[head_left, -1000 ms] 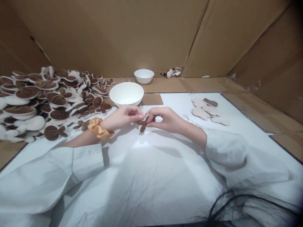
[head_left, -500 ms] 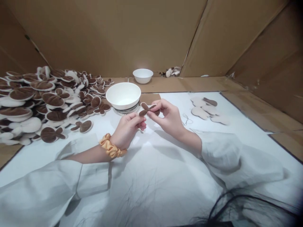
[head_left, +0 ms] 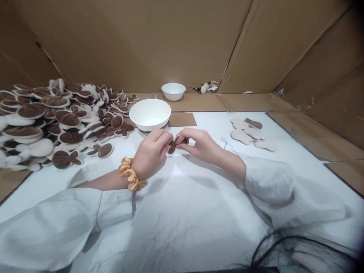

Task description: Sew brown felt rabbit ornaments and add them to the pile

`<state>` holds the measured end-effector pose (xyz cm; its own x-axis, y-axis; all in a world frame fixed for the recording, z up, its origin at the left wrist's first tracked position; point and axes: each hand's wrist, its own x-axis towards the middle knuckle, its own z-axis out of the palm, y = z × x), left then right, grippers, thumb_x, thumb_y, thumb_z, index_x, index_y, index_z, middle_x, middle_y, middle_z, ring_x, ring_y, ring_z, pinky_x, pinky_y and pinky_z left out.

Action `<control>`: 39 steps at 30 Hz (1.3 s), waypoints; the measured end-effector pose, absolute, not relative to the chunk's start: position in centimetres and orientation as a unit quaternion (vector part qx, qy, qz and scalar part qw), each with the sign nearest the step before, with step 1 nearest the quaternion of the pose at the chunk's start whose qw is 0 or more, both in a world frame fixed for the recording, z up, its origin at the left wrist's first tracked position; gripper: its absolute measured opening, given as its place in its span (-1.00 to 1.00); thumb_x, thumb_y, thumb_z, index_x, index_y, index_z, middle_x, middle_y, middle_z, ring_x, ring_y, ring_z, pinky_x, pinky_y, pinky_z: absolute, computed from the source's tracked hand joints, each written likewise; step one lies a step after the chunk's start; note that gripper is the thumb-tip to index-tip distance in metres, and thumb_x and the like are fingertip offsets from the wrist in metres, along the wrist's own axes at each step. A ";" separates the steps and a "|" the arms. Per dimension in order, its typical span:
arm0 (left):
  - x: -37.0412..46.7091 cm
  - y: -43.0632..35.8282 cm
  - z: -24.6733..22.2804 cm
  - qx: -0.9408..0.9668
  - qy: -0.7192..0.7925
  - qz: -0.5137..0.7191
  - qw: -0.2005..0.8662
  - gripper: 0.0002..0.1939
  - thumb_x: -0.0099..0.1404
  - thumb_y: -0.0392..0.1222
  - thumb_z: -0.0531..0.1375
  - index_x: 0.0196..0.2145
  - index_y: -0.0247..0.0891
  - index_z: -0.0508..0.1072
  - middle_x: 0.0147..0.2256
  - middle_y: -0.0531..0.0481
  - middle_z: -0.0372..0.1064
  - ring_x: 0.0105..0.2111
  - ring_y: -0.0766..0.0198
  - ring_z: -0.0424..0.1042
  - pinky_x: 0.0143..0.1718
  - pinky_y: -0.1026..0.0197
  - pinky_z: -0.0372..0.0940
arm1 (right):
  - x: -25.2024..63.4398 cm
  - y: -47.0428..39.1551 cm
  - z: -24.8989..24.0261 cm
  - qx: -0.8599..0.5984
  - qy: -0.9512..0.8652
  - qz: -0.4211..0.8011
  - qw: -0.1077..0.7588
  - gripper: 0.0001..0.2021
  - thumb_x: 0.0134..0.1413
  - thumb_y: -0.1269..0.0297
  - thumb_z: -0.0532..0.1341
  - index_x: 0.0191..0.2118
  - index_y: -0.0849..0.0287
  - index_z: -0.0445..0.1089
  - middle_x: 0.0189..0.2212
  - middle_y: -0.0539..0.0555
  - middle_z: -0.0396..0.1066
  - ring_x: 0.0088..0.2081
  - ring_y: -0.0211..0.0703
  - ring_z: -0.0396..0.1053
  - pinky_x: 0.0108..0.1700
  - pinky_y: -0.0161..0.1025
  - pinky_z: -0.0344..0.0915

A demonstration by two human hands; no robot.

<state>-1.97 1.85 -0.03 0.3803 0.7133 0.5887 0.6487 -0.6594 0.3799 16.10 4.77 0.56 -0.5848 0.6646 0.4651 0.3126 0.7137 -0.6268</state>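
A small brown plush piece is pinched between my hands over the white table, its outline partly covered by fingers. My left hand, with an orange scrunchie at the wrist, is closed on the piece's left side, knuckles up. From the right, the thumb and fingers of my right hand grip the same piece. Just behind my left hand stands a large white bowl with dark thread around its base.
A heap of brown-and-white plush pieces fills the left side. Flat beige pieces lie at the right, beside loose thread. A smaller white bowl stands at the back, near the cardboard wall.
My left hand has turned knuckles up and closed over the piece's left part. The piece has tilted and dropped slightly toward me. The camera view has shifted a little.
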 end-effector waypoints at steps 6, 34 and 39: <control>-2.8 3.6 0.7 0.752 0.386 0.329 0.421 -0.81 0.24 -0.17 0.06 -0.41 -0.31 0.39 -0.49 -0.01 0.36 -0.46 0.30 0.32 -0.36 0.26 0.21 | 16.4 4.6 0.3 -0.222 -0.880 0.248 0.339 -0.92 0.06 0.42 0.16 -0.43 0.15 0.32 -0.42 0.02 0.41 -0.36 -0.24 0.35 -0.30 -0.26 0.28; -1.4 1.0 -0.2 0.779 0.420 0.443 0.140 -0.90 0.17 -0.35 0.08 -0.44 -0.29 0.37 -0.48 0.05 0.35 -0.44 0.35 0.29 -0.32 0.28 0.21 | 15.7 4.2 -0.3 -0.336 -0.773 0.198 0.500 -0.79 -0.02 0.42 0.16 -0.37 0.12 0.05 -0.45 -0.06 0.18 -0.47 -0.35 0.16 -0.38 -0.33 0.18; -1.6 1.6 -0.3 0.790 0.398 0.466 -0.012 -0.90 0.17 -0.35 0.10 -0.42 -0.27 0.40 -0.37 -0.02 0.31 -0.33 0.31 0.31 -0.26 0.25 0.24 | 15.7 4.3 -0.5 -0.309 -0.810 0.213 0.450 -0.83 -0.02 0.44 0.15 -0.35 0.13 0.10 -0.45 -0.05 0.21 -0.47 -0.35 0.17 -0.40 -0.33 0.19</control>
